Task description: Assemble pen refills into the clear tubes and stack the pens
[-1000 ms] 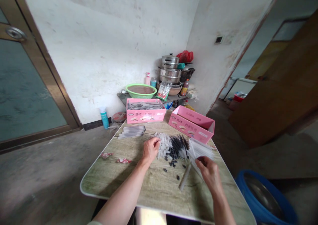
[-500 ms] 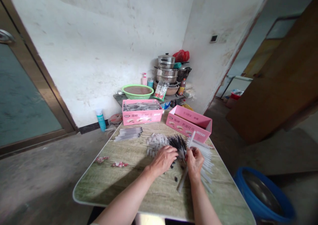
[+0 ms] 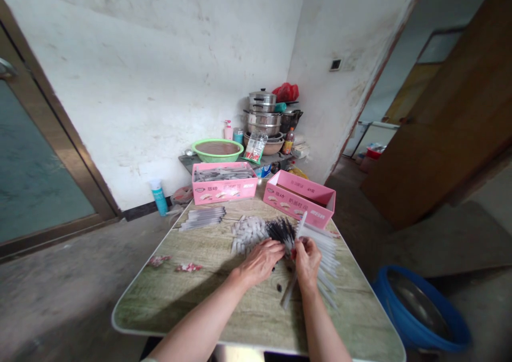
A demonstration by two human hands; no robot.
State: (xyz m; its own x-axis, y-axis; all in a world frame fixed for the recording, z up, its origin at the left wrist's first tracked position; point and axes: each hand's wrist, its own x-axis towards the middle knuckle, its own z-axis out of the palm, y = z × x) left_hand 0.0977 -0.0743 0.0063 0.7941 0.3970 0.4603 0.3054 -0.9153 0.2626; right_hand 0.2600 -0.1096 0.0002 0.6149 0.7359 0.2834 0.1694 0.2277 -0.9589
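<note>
My right hand [image 3: 308,258] is closed in a pinch on a slim, translucent plastic tube [image 3: 301,224], whose pale end points up and away. My left hand [image 3: 262,260] rests at the near edge of a pile of thin, black-tipped sticks [image 3: 282,230]; its fingers are bent together, and whatever they grip is hidden. Short whitish pieces [image 3: 247,233] form a heap to the left of the black ones. More translucent tubes [image 3: 326,250] lie fanned out beyond and right of my right hand. Small black bits [image 3: 279,287] are scattered nearer to me.
Two pink boxes stand at the table's far end: the left box [image 3: 224,191] holds many slim sticks, the right box [image 3: 298,204] is open-topped. A row of grey-white sticks [image 3: 203,217] lies at the left. A blue bucket [image 3: 420,308] stands right of the table [image 3: 192,298].
The whole view has shifted slightly leftward. My right hand still pinches the tube, and my left fingers stay at the edge of the black-tipped pile.
</note>
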